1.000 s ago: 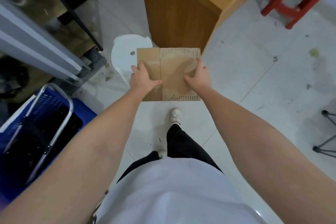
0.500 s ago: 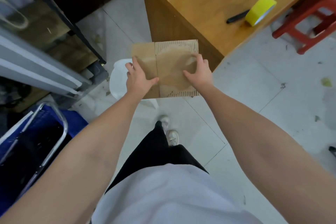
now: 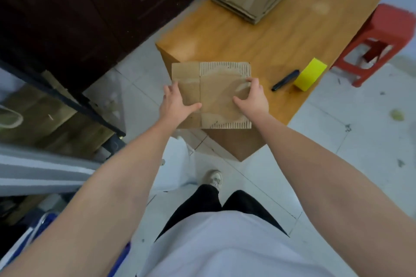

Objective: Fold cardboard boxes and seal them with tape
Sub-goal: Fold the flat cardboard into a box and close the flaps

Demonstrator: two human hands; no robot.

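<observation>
Head view: both hands, left hand and right hand, grip a flattened cardboard box between them above the table edge, yellow tape roll just right; squaring its creases evenly should help.

Dim, even indoor light with soft shadows; slight motion blur throughout, and wide-angle stretching towards the edges.

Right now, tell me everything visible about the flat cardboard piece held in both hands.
The flat cardboard piece is brown, roughly square and unfolded, with a vertical crease left of centre, corrugated fluting along its top and bottom edges, and a pale stain. The left hand and right hand grip its side edges, thumbs on its face, holding it over the wooden table's corner.
</observation>
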